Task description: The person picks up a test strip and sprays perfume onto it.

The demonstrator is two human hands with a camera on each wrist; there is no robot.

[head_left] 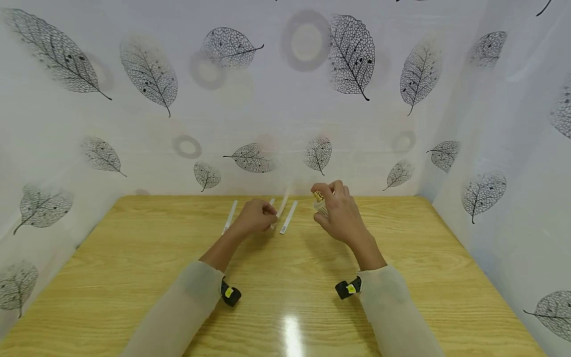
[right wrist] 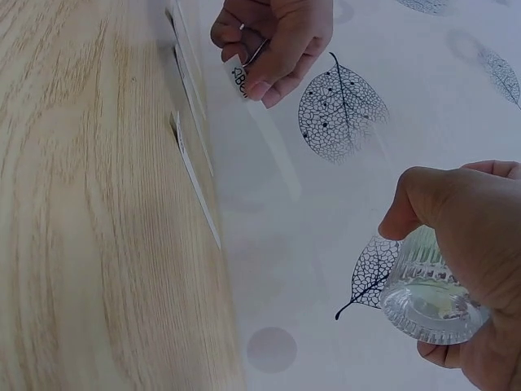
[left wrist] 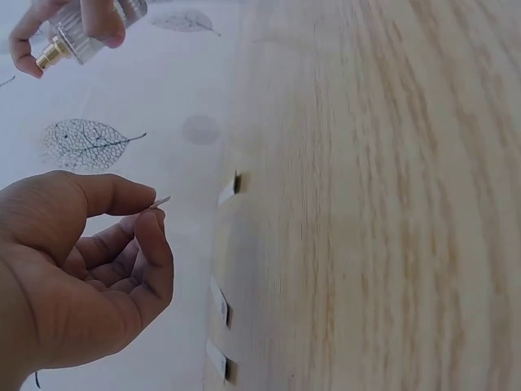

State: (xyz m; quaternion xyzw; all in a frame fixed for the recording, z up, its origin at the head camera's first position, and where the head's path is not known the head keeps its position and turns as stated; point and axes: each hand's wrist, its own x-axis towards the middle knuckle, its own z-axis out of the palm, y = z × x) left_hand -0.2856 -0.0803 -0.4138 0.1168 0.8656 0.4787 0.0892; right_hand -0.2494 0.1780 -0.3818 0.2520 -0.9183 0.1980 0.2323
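My left hand (head_left: 256, 216) pinches a thin white perfume test strip (right wrist: 275, 151) between thumb and fingertips, near its printed end. The strip points up and away, above the table. My right hand (head_left: 341, 210) grips a ribbed clear glass perfume bottle (right wrist: 431, 297) with a gold spray nozzle (left wrist: 54, 54). A fingertip lies at the top of the nozzle, which faces toward the held strip. Bottle and strip are apart, both off the table. Most of the bottle is hidden by the right hand in the head view.
Three more white strips lie on the wooden table (head_left: 285, 277): a left strip (head_left: 229, 217), a middle strip (head_left: 271, 202) partly behind the left hand, and a right strip (head_left: 289, 217). A white leaf-print curtain (head_left: 276, 109) stands behind the table's far edge and along both sides.
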